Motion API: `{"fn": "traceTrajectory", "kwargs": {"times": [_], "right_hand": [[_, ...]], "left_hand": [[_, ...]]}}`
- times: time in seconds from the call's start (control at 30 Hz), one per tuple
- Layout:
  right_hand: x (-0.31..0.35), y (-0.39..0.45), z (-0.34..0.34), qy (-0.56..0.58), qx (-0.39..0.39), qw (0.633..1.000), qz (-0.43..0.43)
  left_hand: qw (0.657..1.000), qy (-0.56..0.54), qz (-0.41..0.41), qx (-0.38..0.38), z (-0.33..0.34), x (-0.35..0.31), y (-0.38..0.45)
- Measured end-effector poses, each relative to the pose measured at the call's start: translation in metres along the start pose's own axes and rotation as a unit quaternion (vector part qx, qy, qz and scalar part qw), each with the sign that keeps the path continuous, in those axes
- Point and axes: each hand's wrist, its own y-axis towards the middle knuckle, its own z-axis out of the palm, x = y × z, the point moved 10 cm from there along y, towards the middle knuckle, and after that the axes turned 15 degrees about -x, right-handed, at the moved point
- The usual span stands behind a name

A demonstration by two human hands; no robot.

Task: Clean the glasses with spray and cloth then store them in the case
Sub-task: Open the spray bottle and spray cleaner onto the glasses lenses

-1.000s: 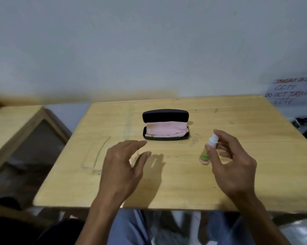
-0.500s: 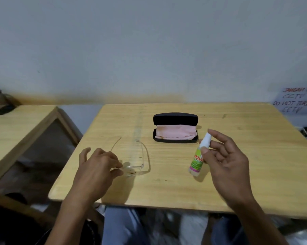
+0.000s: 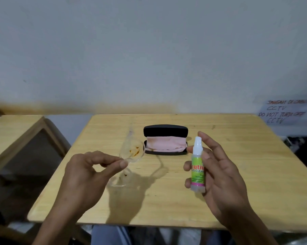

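Observation:
My left hand (image 3: 89,172) pinches the clear-framed glasses (image 3: 131,152) between thumb and fingers and holds them above the wooden table (image 3: 237,191). Orange-brown smudges mark the upper lens. My right hand (image 3: 218,175) grips a small spray bottle (image 3: 197,167) with a green label and white nozzle, upright, to the right of the glasses. Behind them lies the open black case (image 3: 165,131), with a pink cloth (image 3: 166,143) folded inside it.
A second wooden table (image 3: 11,131) stands to the left across a gap. The wall rises just behind the table, and a paper notice (image 3: 287,110) with handwriting hangs at the right. My knees show below the near table edge.
My left hand has picked the glasses up off the table and raised them toward the centre. My right hand has lifted the spray bottle off the tabletop.

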Motion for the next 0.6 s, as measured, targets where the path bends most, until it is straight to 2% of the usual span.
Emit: {"fn": "traceTrajectory", "kwargs": {"times": [0.13, 0.23, 0.43, 0.6], "right_hand": [[0.016, -0.009, 0.009, 0.027, 0.009, 0.999, -0.024], [0.026, -0.013, 0.012, 0.025, 0.014, 0.999, -0.043], [0.046, -0.017, 0.018, -0.049, 0.017, 0.992, -0.114], [0.05, -0.012, 0.015, -0.075, 0.014, 0.988, -0.135]], "left_hand": [[0.975, -0.174, -0.135, 0.029, 0.023, -0.007, -0.014], [0.949, -0.247, -0.19, 0.047, 0.041, -0.011, -0.023], [0.924, -0.284, -0.238, 0.092, 0.068, -0.028, -0.036], [0.92, -0.294, -0.228, 0.127, 0.079, -0.035, -0.04]]}}
